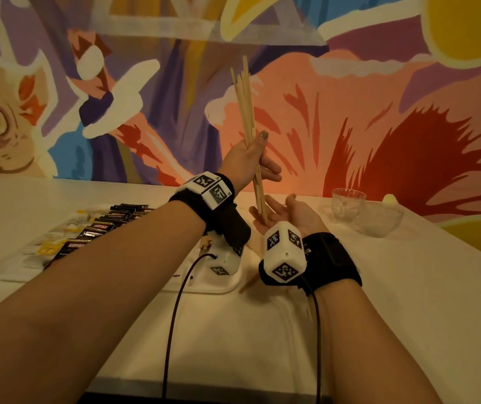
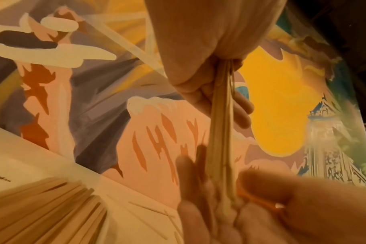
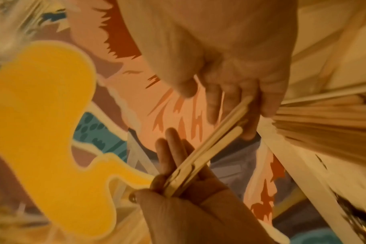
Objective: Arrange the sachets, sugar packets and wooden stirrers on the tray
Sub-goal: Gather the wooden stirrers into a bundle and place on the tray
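In the head view my left hand [image 1: 255, 154] grips a bundle of wooden stirrers [image 1: 246, 106] upright above the table. Their lower ends stand on the palm of my right hand [image 1: 278, 212], which lies palm up with relaxed fingers. The left wrist view shows the bundle [image 2: 219, 132] running from my left fist [image 2: 209, 79] down to the right palm [image 2: 230, 214]. In the right wrist view the stirrers [image 3: 215, 142] touch my right fingers [image 3: 249, 105]. The white tray [image 1: 219, 288] holds rows of black sachets [image 1: 102, 228], yellow and white sugar packets [image 1: 49, 249] and laid-down stirrers [image 2: 42, 206].
Two clear glass cups [image 1: 348, 202] [image 1: 379, 221] stand at the back right of the white table. One loose stirrer [image 1: 248, 282] lies by the tray's right corner. A painted wall rises right behind the table. Black cables hang from both wrists.
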Available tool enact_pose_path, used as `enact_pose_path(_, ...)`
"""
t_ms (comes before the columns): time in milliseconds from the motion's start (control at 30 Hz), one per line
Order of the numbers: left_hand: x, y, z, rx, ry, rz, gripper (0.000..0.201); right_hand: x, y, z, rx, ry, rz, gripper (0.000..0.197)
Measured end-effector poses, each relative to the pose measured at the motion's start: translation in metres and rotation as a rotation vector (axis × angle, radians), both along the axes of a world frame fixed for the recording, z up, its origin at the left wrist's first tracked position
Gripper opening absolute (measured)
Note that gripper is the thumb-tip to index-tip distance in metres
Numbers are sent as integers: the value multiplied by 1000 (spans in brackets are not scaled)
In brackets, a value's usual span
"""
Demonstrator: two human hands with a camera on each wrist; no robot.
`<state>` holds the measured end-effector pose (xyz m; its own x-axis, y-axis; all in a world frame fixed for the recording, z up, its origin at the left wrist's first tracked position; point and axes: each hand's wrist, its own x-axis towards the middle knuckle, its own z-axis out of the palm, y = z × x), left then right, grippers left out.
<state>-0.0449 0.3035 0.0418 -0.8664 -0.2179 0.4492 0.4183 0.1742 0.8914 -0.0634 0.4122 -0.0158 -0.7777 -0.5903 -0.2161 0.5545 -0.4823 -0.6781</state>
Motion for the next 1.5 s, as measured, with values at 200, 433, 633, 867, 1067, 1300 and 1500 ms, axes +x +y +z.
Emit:
enact_pose_path(200,-6,5,-8,70,4,-25,23,-6,-9,-4,-265,-236,27,43)
enact_pose_path(433,-13,10,-19,-11,-74,-40,15,10,0,3,-365,-245,58,38)
enact_pose_path(633,-16,10,-19,-27,-67,-64,15,9,0,2,-337,-287,21,30)
enact_pose_path(867,-23,10,-20,26,-73,-32,16,6,-4,0,-323,-301,16,29)
enact_pose_path(1067,-26,9,-20,-8,-74,-8,38,1,-5,-4,-353,-302,36,32)
enact_pose_path(1300,-22,3,-27,-317,-199,67,22,3,-4,0,-366,-287,38,28)
enact_pose_path(1500,-24,-3,-33,-445,-249,135,29,-4,-5,0,-391,-330,25,24)
